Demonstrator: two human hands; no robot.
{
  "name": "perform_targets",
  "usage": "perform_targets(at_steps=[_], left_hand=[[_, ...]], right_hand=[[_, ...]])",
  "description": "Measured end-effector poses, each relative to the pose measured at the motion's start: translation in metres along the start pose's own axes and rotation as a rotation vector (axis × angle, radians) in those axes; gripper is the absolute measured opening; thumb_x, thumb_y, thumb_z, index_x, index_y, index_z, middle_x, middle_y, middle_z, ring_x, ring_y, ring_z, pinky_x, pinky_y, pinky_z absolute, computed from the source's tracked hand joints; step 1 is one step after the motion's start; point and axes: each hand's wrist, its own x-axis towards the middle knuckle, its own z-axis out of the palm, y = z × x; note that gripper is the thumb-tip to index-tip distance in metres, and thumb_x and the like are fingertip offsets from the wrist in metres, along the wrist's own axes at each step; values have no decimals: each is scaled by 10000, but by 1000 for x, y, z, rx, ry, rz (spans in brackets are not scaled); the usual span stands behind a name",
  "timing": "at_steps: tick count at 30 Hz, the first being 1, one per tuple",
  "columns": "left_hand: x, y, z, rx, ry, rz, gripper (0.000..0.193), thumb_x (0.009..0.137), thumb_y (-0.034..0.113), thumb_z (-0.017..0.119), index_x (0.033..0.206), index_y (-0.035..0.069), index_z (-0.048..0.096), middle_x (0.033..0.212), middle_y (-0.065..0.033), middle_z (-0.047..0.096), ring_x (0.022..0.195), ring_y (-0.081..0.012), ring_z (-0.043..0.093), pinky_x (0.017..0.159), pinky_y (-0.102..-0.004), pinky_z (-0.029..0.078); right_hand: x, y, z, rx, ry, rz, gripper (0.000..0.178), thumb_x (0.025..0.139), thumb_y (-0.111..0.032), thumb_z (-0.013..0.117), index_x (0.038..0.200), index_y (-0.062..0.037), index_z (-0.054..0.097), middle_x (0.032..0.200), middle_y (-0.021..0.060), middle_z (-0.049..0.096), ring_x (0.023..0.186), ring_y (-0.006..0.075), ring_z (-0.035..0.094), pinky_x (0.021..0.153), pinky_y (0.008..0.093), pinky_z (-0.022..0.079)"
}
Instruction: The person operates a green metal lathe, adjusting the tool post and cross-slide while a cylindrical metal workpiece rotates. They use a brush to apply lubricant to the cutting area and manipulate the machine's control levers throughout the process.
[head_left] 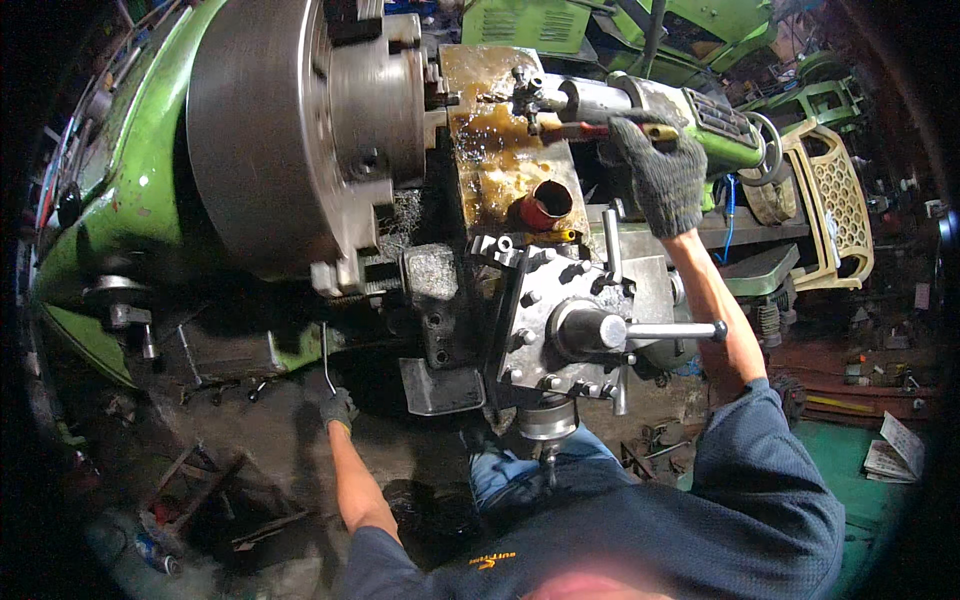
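At the far left, well away from the square tool post (580, 330) by which I place everything, curves the green headstock (145, 160) of a metal lathe. Beyond the post and to its left is the big steel chuck (255, 130), with a thick, bright cylindrical workpiece (375, 110) at its face; I cannot tell whether it is turning. Left of the post, nearer my body, my gloved left hand (340, 408) is closed round the lower end of a thin, bent control lever (326, 355). Just beyond the post lies a plate (500, 165) wet with brown oil, and an open red can (540, 209) stands at its near end. Farther beyond, a tool holder (527, 95) with projecting screws points toward the workpiece. Beyond the post and to its right, my gloved right hand (660, 170) grips a red-and-yellow-handled brush (585, 131), its tip aimed left, close by the tool holder; I cannot tell whether they touch. Right of that hand is the green tailstock (735, 140), then a beige plastic chair (838, 195).

I judge the step to be brushing oil onto the tooling. The next move calls for a light stroke, glove well clear of the chuck, and a steady grip on the lever.
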Motion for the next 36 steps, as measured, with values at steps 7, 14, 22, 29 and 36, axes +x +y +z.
perform_targets(at_steps=[7, 14, 22, 29, 36], left_hand=[[-108, 117, 37, -276, 35, 331, 214, 875, 168, 710, 1037, 35, 672, 869, -56, 639, 766, -158, 593, 695, -322, 502], [-172, 55, 30, 497, 503, 782, 429, 943, 140, 664, 1319, -46, 574, 1233, -149, 673, 1138, -247, 612, 991, -379, 474], [-347, 77, 179, 719, 407, 1203, 492, 984, 219, 604, 1405, -16, 506, 1398, -161, 553, 1259, -284, 536, 1081, -404, 418], [-477, 163, 325, 1057, 260, 1613, 522, 911, 316, 679, 1322, 10, 578, 1341, -192, 583, 1230, -381, 568, 1063, -470, 441], [-481, 175, 357, 1207, 159, 1687, 472, 732, 254, 736, 1161, 68, 669, 1203, -182, 603, 1112, -416, 593, 953, -498, 475]], right_hand=[[-10, 40, -5, 186, -347, 435, 248, 877, -230, 749, 963, 2, 754, 734, 77, 734, 612, 112, 679, 593, 281, 555], [1, 85, -27, -186, -266, 189, 568, 865, -499, 732, 1152, -9, 714, 1127, 179, 726, 1083, 272, 693, 907, 345, 529], [4, 334, -150, -1063, -98, -161, 286, 930, -216, 680, 1200, -121, 698, 1191, 106, 701, 981, 241, 669, 853, 374, 528], [91, 606, -178, -85, 44, 656, 390, 997, -319, 501, 1088, -9, 720, 1110, 169, 730, 947, 297, 676, 835, 440, 499], [138, 602, -146, -488, -142, 604, 384, 998, -318, 495, 1092, -17, 715, 1108, 179, 726, 957, 313, 672, 838, 446, 499]])
